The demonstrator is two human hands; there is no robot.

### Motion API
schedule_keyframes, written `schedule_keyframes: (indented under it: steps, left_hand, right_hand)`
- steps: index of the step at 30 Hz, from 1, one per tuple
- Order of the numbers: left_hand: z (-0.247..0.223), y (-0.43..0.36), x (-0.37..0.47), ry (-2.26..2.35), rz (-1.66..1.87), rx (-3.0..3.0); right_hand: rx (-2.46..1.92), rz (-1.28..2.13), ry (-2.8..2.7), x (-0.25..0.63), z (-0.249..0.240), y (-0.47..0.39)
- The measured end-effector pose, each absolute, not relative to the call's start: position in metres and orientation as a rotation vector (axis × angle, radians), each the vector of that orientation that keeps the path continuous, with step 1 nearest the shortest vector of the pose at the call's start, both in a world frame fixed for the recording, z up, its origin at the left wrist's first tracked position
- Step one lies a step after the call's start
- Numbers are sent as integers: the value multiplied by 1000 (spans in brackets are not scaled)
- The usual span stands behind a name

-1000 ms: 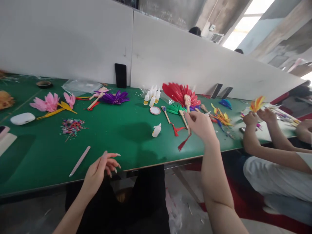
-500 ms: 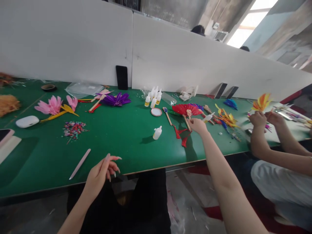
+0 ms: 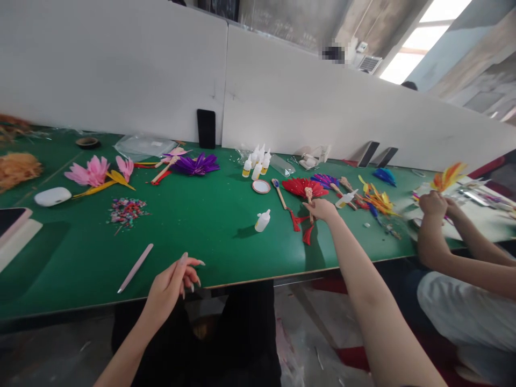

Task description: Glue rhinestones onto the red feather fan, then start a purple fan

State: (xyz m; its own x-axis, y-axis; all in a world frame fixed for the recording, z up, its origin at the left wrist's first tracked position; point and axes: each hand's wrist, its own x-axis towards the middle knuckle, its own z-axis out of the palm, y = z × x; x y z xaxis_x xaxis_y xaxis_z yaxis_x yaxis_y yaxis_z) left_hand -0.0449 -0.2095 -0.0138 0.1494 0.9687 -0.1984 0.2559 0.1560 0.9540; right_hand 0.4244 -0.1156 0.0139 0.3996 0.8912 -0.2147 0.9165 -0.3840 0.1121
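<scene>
My right hand (image 3: 324, 209) has its fingers closed on the wooden handle of a red feather fan (image 3: 296, 188), low over or on the table; I cannot tell which. Red tassels (image 3: 307, 235) lie below its handle. Near the table's front edge, my left hand (image 3: 171, 282) is open, its fingers loosely bent and holding nothing. Pink tweezers (image 3: 136, 267) lie to its left. Between my hands stands a small white glue bottle (image 3: 263, 221). A wooden-handled piece with a blue tip (image 3: 280, 194) lies left of the red fan.
Several glue bottles (image 3: 256, 164) and a round white lid (image 3: 261, 186) stand farther back. At left are a purple feather fan (image 3: 196, 164), pink feathers (image 3: 91, 172) and a colourful bead pile (image 3: 127, 212). A co-worker's hands (image 3: 437, 207) hold orange feathers at right. A white partition (image 3: 141, 75) borders the table.
My right hand has lowered the red fan slightly, uncovering more of the purple-blue fan behind it. My left hand keeps its pose. The view has shifted a little.
</scene>
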Motion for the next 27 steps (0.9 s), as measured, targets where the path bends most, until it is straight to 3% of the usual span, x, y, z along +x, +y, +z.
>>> schedule_keyframes:
  steps: [12,16,19,22,27]
  left_hand:
    - [-13,-215,-51,1265,865,1316]
    - [6,-215,-66,1346,925,1456]
    - [18,-208,-91,1740,1038,1650]
    - [13,-200,-121,2167,977,1902]
    - [-14,-196,-140,2203,444,2376]
  right_hand:
    - [2629,320,1711,358,76,-135]
    - [2579,459,2495,283,93,-165]
    - [2131,454,3339,223,89,-188]
    - [1740,-80,3633,170,71,-189]
    - [2093,-1397,3225,114,29,-134]
